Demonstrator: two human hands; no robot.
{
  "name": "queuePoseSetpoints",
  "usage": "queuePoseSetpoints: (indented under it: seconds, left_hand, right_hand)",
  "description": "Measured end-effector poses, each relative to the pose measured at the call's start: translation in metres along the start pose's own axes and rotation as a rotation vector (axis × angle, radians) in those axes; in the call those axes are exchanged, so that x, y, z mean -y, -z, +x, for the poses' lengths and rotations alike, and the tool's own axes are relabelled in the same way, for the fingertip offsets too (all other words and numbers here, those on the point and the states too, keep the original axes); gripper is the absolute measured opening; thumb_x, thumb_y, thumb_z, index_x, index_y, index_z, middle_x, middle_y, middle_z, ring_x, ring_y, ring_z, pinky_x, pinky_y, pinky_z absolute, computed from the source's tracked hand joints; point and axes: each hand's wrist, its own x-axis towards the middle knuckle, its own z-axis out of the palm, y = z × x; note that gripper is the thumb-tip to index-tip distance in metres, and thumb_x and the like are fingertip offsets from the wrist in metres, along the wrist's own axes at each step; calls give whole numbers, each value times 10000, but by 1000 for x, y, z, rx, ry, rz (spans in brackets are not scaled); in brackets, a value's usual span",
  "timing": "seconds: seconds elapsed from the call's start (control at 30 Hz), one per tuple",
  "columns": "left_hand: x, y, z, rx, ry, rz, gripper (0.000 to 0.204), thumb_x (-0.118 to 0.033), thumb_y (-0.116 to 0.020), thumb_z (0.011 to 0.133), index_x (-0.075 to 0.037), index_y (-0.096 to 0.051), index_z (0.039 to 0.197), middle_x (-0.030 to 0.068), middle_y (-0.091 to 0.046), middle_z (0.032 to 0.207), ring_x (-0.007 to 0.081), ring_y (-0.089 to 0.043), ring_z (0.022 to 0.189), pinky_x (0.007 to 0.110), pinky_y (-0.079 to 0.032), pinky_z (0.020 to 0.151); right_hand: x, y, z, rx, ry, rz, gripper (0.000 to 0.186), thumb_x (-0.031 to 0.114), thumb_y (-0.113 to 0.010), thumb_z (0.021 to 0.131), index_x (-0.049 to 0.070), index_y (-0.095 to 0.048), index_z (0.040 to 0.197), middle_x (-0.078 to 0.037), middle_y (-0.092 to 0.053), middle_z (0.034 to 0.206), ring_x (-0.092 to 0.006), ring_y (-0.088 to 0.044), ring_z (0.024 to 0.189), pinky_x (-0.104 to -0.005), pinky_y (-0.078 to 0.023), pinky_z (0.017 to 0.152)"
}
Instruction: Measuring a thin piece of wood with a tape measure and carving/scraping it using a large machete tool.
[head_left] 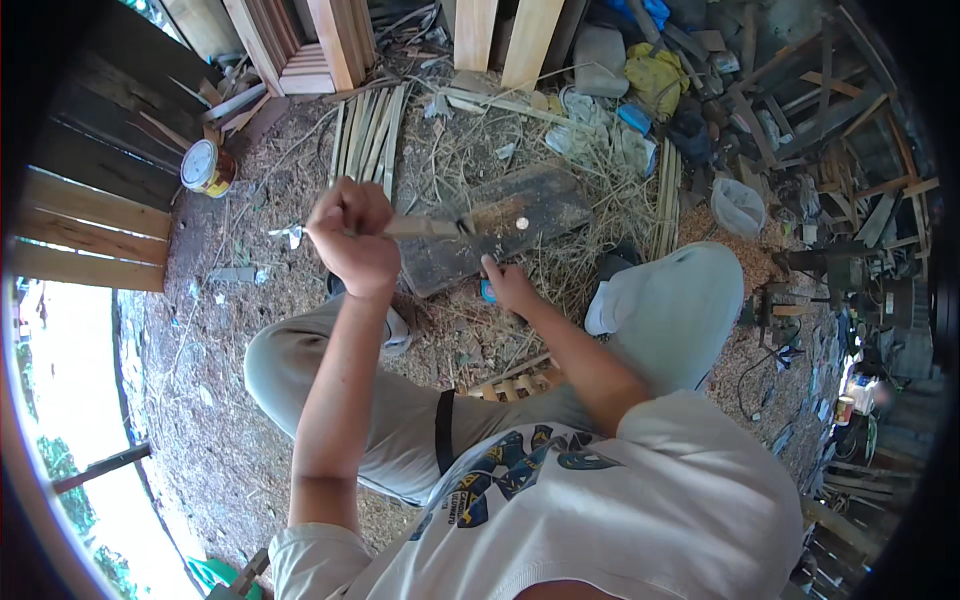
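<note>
My left hand [350, 230] is closed around a pale wooden strip [425, 228], held above a dark plank on the ground. Its other end pokes out past the fist. Lower and to the right, my right hand [512, 290] is wrapped round a knife with a dark, narrow blade [474, 238], which meets the strip's far end; the blade looks blurred. Something blue [488, 290] shows beside that hand; whether it is the handle I cannot tell. Under both hands lies the worn plank [440, 267], with a small round light spot on it.
Bundles of thin slats [368, 135] lie ahead among straw and shavings. A paint can [208, 168] stands at the left by a plank wall [90, 230]. Wooden frames [335, 45], a yellow bag [656, 80] and scrap wood pile up at the back and right. My knees flank the plank.
</note>
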Motion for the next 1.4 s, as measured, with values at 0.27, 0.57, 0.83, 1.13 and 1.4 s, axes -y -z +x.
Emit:
queuePoseSetpoints:
  seconds: [0.27,0.57,0.83,1.13,1.4]
  left_hand:
    - [-6,32,10,-73,-35,21,297,-308,-392,868,-123,-252,683,-9,-258,589,102,-198,550,323,-150,529]
    - [2,19,6,27,13,25,269,-309,-402,849,-146,-283,671,-16,-254,546,118,-211,531,326,-189,527]
    - [-9,18,20,135,46,-17,290,-322,-424,851,-149,-284,665,-25,-258,542,117,-219,525,320,-200,525]
    - [-1,-1,25,-300,-19,107,237,-271,-364,881,-149,-304,688,-7,-290,580,117,-212,525,297,-191,486]
    - [1,-10,44,-484,-48,139,288,-254,-318,912,-134,-290,652,-16,-288,567,98,-194,501,295,-151,469]
  right_hand:
    - [106,-29,-51,12,148,50,763,666,-478,1019,-17,-597,702,-147,-529,609,-287,-494,561,-492,-379,595]
    - [4,3,-6,183,-287,-145,818,690,-358,1047,14,-560,634,-100,-513,546,-295,-558,509,-461,-502,633]
    - [15,-42,-21,26,-156,138,822,681,-334,1062,63,-522,555,-79,-469,479,-243,-549,449,-442,-502,551]
    - [21,-15,-19,33,-189,-17,846,686,-383,1042,-15,-606,623,-131,-563,549,-304,-606,534,-462,-508,620]
    - [143,-45,-80,-158,421,290,724,600,-457,1049,-67,-680,880,-214,-629,683,-359,-614,645,-466,-467,660]
